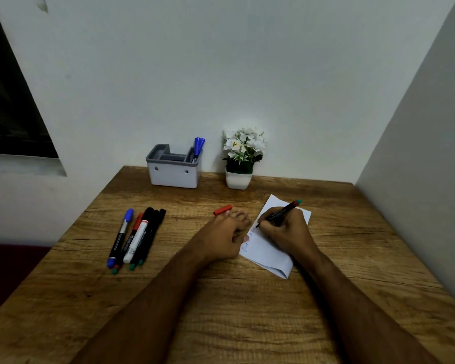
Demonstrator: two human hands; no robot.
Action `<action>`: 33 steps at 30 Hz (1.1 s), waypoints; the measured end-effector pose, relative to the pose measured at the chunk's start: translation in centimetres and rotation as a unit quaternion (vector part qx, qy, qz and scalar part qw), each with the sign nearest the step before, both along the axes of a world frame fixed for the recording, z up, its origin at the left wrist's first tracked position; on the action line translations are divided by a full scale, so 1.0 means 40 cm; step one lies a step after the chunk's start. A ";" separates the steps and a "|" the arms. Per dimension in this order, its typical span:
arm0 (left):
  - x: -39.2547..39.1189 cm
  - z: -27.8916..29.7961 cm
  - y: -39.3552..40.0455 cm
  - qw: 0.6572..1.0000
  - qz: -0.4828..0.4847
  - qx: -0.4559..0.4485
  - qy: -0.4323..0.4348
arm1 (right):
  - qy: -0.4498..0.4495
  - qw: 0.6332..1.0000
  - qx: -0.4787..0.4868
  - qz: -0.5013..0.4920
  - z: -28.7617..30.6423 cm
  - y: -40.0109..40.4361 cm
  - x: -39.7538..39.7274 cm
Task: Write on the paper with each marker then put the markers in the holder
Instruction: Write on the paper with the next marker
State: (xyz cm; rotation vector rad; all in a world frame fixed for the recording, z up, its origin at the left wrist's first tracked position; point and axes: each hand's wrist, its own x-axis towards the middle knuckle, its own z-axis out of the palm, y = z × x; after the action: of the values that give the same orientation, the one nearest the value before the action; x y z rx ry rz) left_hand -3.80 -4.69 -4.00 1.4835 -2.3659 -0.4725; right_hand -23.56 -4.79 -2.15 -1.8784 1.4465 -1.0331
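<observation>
My right hand (pixel 286 232) grips a black marker with a teal end (pixel 281 212) and holds its tip on the white paper (pixel 271 254), which carries faint blue and red marks. My left hand (pixel 226 233) rests flat on the table at the paper's left edge. A red cap (pixel 222 210) lies at its fingertips. The grey and white holder (pixel 174 172) stands at the back with one blue marker (pixel 198 148) upright in its right compartment. Several markers (pixel 135 236) lie side by side on the left of the table.
A small white pot of white flowers (pixel 241 158) stands right of the holder against the wall. The wooden table (pixel 221 311) meets a side wall on the right. A dark window sits at the left.
</observation>
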 end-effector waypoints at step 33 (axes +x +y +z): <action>-0.002 0.056 0.015 0.989 0.063 -0.050 0.127 | -0.075 0.996 -0.032 -0.026 0.027 0.020 0.000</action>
State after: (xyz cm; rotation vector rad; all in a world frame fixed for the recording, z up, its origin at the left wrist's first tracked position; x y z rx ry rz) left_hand -3.87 -4.08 -1.75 1.4251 -2.0557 -0.4743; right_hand -23.55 -4.00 -1.08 -1.7725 1.3969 -1.2322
